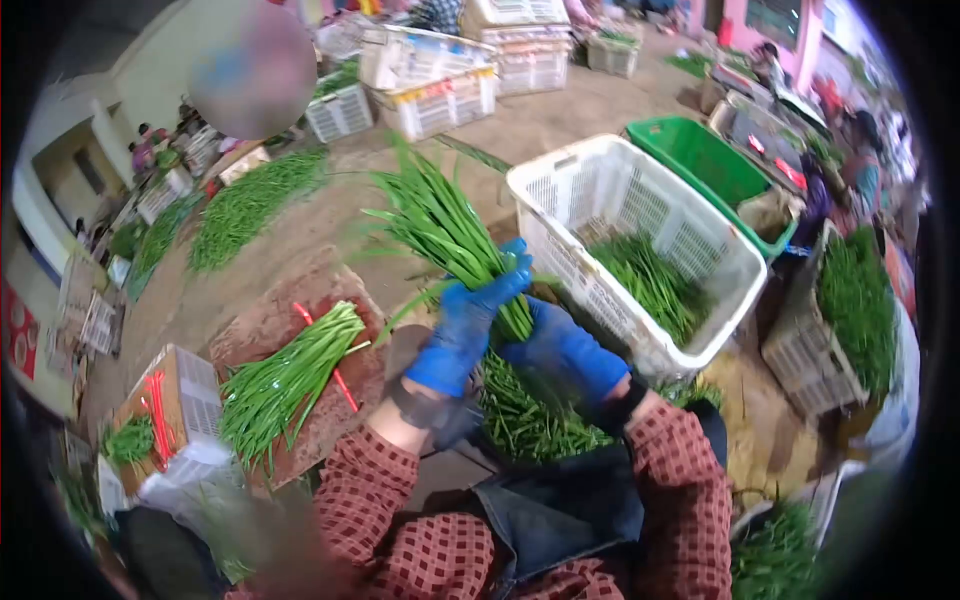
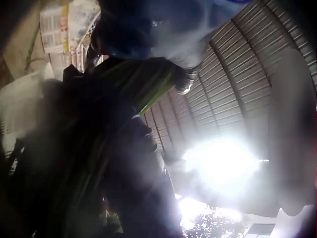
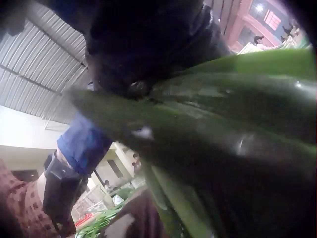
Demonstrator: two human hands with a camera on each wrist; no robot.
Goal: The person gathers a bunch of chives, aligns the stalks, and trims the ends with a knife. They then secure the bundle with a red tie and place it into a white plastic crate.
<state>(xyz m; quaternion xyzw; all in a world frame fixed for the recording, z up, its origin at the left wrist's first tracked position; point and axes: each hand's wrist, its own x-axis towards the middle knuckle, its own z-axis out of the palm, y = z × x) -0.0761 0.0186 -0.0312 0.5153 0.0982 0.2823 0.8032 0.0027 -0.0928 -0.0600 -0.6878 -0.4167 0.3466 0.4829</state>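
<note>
Both hands wear blue gloves. My left hand [image 1: 468, 318] grips a bunch of garlic chives [image 1: 440, 225], its fingers wrapped round the lower part, with the leaves fanning up and away. Just below, my right hand [image 1: 562, 345] holds the bunch near its stem end. In the right wrist view, broad green chive leaves [image 3: 237, 109] fill much of the picture close to the camera. The left wrist view is dark, with a blue glove [image 2: 163, 29] across the top. Under the hands lies a heap of loose chives [image 1: 535, 415].
A white crate [image 1: 560, 235] with chives stands ahead right, beside a green crate [image 1: 690, 150]. To the left, a chive bundle [image 1: 290, 385] lies over a red tie [image 1: 345, 390] on a reddish board [image 1: 285, 305]. More red ties [image 1: 160, 415] hang on a box further left.
</note>
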